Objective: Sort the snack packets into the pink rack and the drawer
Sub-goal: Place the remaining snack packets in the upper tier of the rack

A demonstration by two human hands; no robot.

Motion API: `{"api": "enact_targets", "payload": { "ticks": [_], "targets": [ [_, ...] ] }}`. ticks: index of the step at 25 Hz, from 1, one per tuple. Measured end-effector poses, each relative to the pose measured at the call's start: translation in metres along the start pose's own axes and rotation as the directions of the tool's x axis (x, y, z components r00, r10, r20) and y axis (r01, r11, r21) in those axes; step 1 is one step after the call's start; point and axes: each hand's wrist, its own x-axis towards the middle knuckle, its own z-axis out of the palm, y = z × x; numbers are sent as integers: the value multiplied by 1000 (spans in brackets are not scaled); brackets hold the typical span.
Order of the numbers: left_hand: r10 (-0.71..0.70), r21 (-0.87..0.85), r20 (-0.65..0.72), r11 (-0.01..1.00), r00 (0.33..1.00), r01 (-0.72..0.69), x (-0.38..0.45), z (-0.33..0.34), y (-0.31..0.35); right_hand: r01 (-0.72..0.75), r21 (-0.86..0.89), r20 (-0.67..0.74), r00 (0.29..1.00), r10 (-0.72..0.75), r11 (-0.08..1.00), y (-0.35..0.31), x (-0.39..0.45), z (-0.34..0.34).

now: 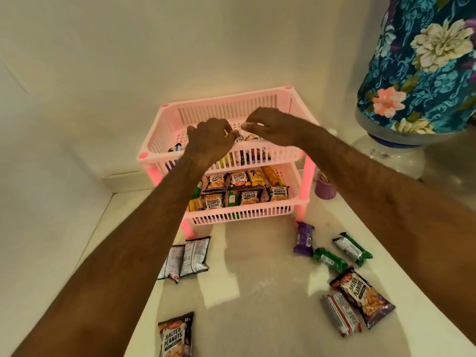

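Observation:
The two-tier pink rack [224, 101] stands at the back of the white counter [257, 279]. Its lower tier [242, 215] is packed with salted-peanut and other snack packets. More packets lie in the upper tier [247, 137]. My left hand [208, 143] hovers over the upper tier with fingers curled around a sliver of yellow-green packet. My right hand [273, 124] is beside it, fingertips pinched together; what they pinch is hidden. Loose on the counter lie peanut packets [176, 336] [363, 295], two green packets [330, 259], a purple one [304, 238] and face-down silver ones [188, 256]. No drawer is in view.
A small purple cup [325, 188] stands right of the rack. A large water bottle under a floral cover [422, 60] fills the back right corner. A red-and-white packet [341, 315] lies by the right-hand peanut packet. Walls close in at the back and left.

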Motion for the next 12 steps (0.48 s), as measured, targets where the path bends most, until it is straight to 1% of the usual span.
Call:
{"api": "enact_targets", "payload": {
  "ticks": [1,2,3,4,6,9,10,12],
  "targets": [
    [42,-7,-114,999,993,-43,-12,7,0,32,-37,-113,993,-36,999,0,-11,4],
    [79,-23,-190,996,979,-85,-23,13,0,55,-64,-219,973,-68,996,1,-24,12],
    [115,-27,-253,992,961,-125,-32,18,1,68,-72,-294,952,-87,995,2,-37,18],
    [149,-25,-303,986,941,-164,-41,23,1,82,-68,-358,928,-101,994,3,-48,24],
    [187,-39,-379,975,906,-218,-62,32,5,73,-48,-438,895,-87,996,3,-74,38],
    [174,-97,-448,966,877,-241,-93,54,15,50,12,-453,891,-39,999,14,-111,64],
    [170,-114,-453,963,875,-246,-103,63,20,32,29,-442,897,-16,999,21,-124,74],
    [164,-157,-419,956,893,-249,-121,83,27,1,72,-419,907,29,997,36,-148,95]
  ]
}}
